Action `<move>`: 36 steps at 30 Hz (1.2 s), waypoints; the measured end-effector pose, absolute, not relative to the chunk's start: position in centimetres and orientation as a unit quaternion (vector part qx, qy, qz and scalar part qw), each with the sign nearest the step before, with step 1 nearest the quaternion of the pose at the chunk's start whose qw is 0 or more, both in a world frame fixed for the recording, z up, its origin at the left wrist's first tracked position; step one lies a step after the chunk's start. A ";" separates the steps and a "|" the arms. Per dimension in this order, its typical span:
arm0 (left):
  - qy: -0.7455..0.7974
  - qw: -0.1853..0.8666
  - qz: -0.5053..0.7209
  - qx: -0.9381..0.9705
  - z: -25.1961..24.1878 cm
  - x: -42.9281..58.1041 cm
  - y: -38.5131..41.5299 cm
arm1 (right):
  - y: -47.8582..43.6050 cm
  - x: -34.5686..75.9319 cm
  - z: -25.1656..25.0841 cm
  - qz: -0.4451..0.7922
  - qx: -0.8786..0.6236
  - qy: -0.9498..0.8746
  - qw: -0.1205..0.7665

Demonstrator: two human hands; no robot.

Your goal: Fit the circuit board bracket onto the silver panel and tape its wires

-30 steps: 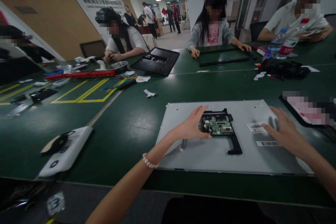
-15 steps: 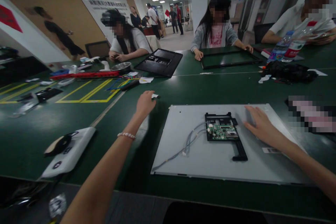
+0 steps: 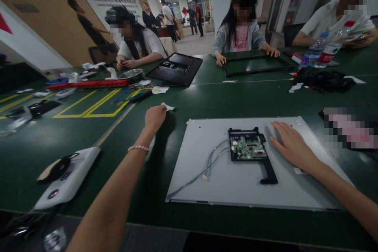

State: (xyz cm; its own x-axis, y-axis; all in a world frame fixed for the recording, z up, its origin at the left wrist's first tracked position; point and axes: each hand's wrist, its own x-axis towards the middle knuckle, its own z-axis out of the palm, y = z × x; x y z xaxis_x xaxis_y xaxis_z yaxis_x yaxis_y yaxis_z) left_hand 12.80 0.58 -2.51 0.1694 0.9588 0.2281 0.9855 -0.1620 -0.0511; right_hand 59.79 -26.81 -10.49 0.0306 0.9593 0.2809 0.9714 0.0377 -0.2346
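My left hand point(image 3: 155, 119), a beaded bracelet at its wrist, is closed with its fingertips pinching a small white scrap point(image 3: 168, 106), paper or tape, low over the green table. My right hand point(image 3: 291, 141) holds nothing; its fingers are stretched out flat over the right part of a grey display panel point(image 3: 203, 189) lying back side up. On the panel's middle sits a green circuit board point(image 3: 248, 150) in a black plastic bracket point(image 3: 269, 175). Grey cables point(image 3: 209, 163) run from the board to the panel's near left corner.
A white device point(image 3: 69, 179) with a black-and-tan object on it lies at left. Beyond are a black back cover point(image 3: 177, 69), red strip point(image 3: 88, 84) and wires. Across the table, a person's hands hold a black frame point(image 3: 256, 71). Bottles point(image 3: 326, 57) and black plastic point(image 3: 325, 79) lie right.
My left hand has drawn a little to the left with the white scrap, its fingers more curled. My right hand stays over the panel, its fingers flatter. The view has shifted slightly.
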 end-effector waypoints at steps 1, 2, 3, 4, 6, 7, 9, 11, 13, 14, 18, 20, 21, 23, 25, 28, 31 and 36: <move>-0.638 0.096 -0.070 -0.761 -2.5 12.8 0.5 | -26.8 59.8 -10.5 -0.016 -0.693 -0.696 0.185; -0.634 0.098 -0.067 -0.764 -2.4 12.7 0.5 | -26.8 59.8 -10.5 -0.015 -0.693 -0.696 0.186; -0.629 0.099 -0.064 -0.768 -2.4 12.7 0.5 | -26.9 59.8 -10.5 -0.015 -0.693 -0.697 0.186; -0.625 0.100 -0.060 -0.772 -2.4 12.6 0.6 | -26.9 59.7 -10.4 -0.016 -0.693 -0.697 0.186; -0.614 0.104 -0.050 -0.780 -2.5 12.4 0.8 | -26.9 59.6 -10.3 -0.017 -0.694 -0.696 0.185; -0.611 0.107 -0.047 -0.783 -2.5 12.4 0.9 | -26.9 59.6 -10.2 -0.018 -0.694 -0.696 0.183; -0.614 0.107 -0.043 -0.781 -2.5 12.4 1.0 | -26.9 59.5 -10.2 -0.019 -0.694 -0.697 0.182; -0.629 0.106 -0.045 -0.769 -2.4 12.7 1.0 | -26.9 59.5 -10.2 -0.020 -0.693 -0.697 0.183; -0.642 0.107 -0.047 -0.758 -2.2 13.2 0.7 | -26.8 59.6 -10.2 -0.018 -0.694 -0.695 0.186; -0.642 0.109 -0.048 -0.757 -2.1 13.5 0.5 | -26.8 59.6 -10.2 -0.017 -0.695 -0.693 0.188; -0.597 0.123 -0.041 -0.792 -1.4 15.3 -1.0 | -26.9 59.6 -10.1 -0.015 -0.696 -0.692 0.192; -0.556 0.121 -0.041 -0.821 -1.1 16.7 -2.1 | -26.9 59.5 -9.9 -0.014 -0.695 -0.692 0.193; -0.533 0.117 -0.046 -0.837 -0.9 17.6 -2.7 | -26.9 59.5 -9.8 -0.014 -0.695 -0.692 0.192; -0.485 0.103 -0.065 -0.866 -0.5 19.8 -4.2 | -26.9 59.5 -9.7 -0.012 -0.697 -0.692 0.190; -0.432 0.086 -0.095 -0.893 -0.3 22.6 -5.9 | -26.9 59.5 -9.7 -0.009 -0.698 -0.691 0.187; -0.349 0.062 -0.139 -0.925 -0.1 27.1 -8.7 | -26.8 59.6 -9.7 -0.002 -0.699 -0.689 0.190; -0.274 0.046 -0.144 -0.950 -0.3 31.4 -11.0 | -26.8 59.6 -9.7 -0.001 -0.695 -0.690 0.200; -0.190 0.041 -0.099 -0.976 -1.3 36.5 -13.0 | -26.7 59.5 -9.5 -0.006 -0.688 -0.695 0.210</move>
